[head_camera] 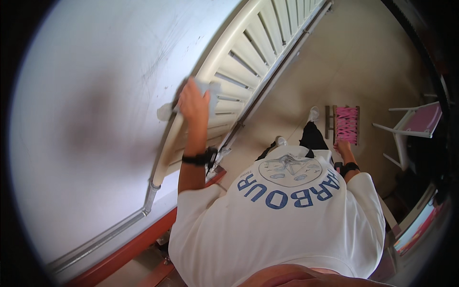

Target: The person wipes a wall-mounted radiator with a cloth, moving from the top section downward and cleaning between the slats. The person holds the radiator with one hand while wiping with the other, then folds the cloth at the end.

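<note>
On the top rail of a cream wall radiator (247, 25), my left hand (194, 100) grips a pale grey-blue cloth (212, 94). Part of that cloth is hidden under the palm, and its edge hangs over the slatted front. A black band circles my left wrist. Low at my right side is my right hand (343, 145), overlapping in view the near edge of a small stool (347, 123) with a pink woven seat. Whether those fingers touch the stool or hold anything cannot be made out. My right wrist also wears a black band.
The white wall (107, 71) bears dark scuffs behind the radiator. A metal pipe (150, 197) runs down from its near end above a red-brown wooden edge (143, 242). To the right stands a pink-and-white chair (421, 120). My shoes (313, 114) are on the tan floor (344, 64).
</note>
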### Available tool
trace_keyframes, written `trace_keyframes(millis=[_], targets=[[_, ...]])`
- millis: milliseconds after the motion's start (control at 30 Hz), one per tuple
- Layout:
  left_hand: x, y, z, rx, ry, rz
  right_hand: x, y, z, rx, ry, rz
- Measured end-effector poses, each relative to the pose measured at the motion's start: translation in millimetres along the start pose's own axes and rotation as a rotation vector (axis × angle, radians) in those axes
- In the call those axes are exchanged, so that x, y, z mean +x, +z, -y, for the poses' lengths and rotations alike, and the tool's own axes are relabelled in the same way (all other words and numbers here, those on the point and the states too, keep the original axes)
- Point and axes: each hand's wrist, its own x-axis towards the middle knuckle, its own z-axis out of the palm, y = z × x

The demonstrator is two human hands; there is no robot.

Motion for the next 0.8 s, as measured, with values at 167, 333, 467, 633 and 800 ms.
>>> trace_keyframes(millis=[167,333,467,633,800], targets=[[-146,-25,141,-0.053,-0.126,-0.044,-17,35,-9,-0.067,-0.108,0.106],[-209,-36,183,0.046,-0.164,-0.207,-18,44,-48,-0.067,-0.057,0.119],[-155,-2,135,-0.050,-0.040,-0.203,-13,27,-73,0.060,0.047,0.140],[-14,48,-9,-0.021,0.231,-0.254,-24,-1,-68,0.147,0.086,-0.019],[102,114,-133,-0.087,0.771,-0.115,-46,-25,-43,0.225,0.128,-0.109]])
